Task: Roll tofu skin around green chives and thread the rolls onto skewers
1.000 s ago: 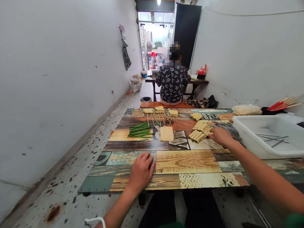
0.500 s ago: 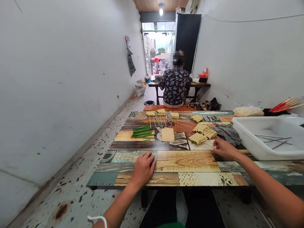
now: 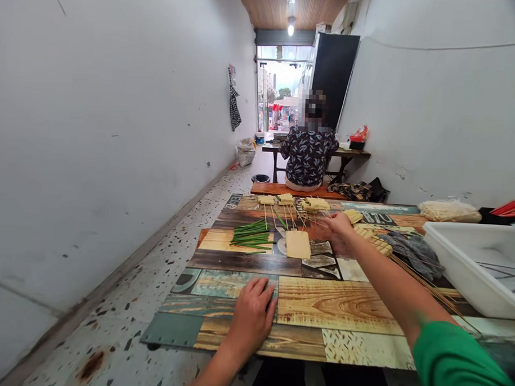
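Note:
My left hand [image 3: 254,310] lies on the table's near part, fingers extended and holding nothing. Across the table, my right hand [image 3: 339,225] is closed on the thin stick ends of a skewer of rolls [image 3: 317,204], pale yellow sheets wrapped around something green. These rolls are at the right of two similar skewered bunches [image 3: 266,200] [image 3: 285,199]. Nearer me are a stack of square yellow sheets [image 3: 298,244] and a heap of cut green stalks [image 3: 251,234]. More rolls [image 3: 376,242] show behind my right forearm, which partly hides them.
A grey cloth [image 3: 413,253] and loose skewer sticks [image 3: 435,289] lie right of my arm. The white tub [image 3: 457,273] with dark sticks stands at the right edge. A bag of pale food [image 3: 450,211] sits behind it. Another person [image 3: 308,158] sits ahead, facing away.
My right hand has moved forward and left from beside the right-hand rolls to the far row, carrying skewered rolls. My left hand stays on the table. The view has shifted.

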Available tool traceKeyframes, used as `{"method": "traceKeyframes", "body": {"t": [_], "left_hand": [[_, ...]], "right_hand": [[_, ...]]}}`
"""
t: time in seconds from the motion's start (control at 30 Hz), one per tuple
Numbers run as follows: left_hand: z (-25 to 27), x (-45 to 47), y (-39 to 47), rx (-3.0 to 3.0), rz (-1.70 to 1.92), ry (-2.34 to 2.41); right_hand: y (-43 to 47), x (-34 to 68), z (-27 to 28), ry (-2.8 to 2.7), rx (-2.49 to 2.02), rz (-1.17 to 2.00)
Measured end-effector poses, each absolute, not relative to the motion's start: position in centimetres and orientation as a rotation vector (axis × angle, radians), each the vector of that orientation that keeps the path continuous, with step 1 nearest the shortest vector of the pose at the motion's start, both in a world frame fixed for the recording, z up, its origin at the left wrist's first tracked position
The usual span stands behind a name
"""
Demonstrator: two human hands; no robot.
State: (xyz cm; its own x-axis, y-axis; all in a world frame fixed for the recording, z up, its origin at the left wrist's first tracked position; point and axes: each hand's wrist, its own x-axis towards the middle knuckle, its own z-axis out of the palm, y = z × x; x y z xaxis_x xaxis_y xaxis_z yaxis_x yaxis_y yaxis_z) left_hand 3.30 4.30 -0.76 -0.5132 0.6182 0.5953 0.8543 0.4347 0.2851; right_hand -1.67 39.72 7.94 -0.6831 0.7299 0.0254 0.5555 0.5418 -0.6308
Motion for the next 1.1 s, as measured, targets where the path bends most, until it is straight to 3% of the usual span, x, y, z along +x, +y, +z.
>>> {"method": "traceKeyframes", "body": {"t": [0.27,0.53,0.73,0.83,1.1], "left_hand": [[-0.7,3.2,4.3,-1.249,-0.801,-2.298],[-0.6,3.1,4.2,-1.261,-0.834,-2.294],[-0.6,2.7,4.2,-1.281,-0.804,-2.285],[-0.4,2.7,4.2,-1.294,-0.793,-2.288],[0.1,2.8,4.2,-1.291,-0.786,-2.287]], "right_hand": [[38.2,-6.6,6.7,-2.658,-1.142,0.499],[45.3,5.5,10.4,-3.034,-1.038,-0.158],[49.0,15.0,9.7,-3.213,-0.958,-0.229],[48.4,16.0,8.9,-3.101,-0.989,-0.341],[47.4,16.3,10.1,-3.075,-1.002,-0.220]]}}
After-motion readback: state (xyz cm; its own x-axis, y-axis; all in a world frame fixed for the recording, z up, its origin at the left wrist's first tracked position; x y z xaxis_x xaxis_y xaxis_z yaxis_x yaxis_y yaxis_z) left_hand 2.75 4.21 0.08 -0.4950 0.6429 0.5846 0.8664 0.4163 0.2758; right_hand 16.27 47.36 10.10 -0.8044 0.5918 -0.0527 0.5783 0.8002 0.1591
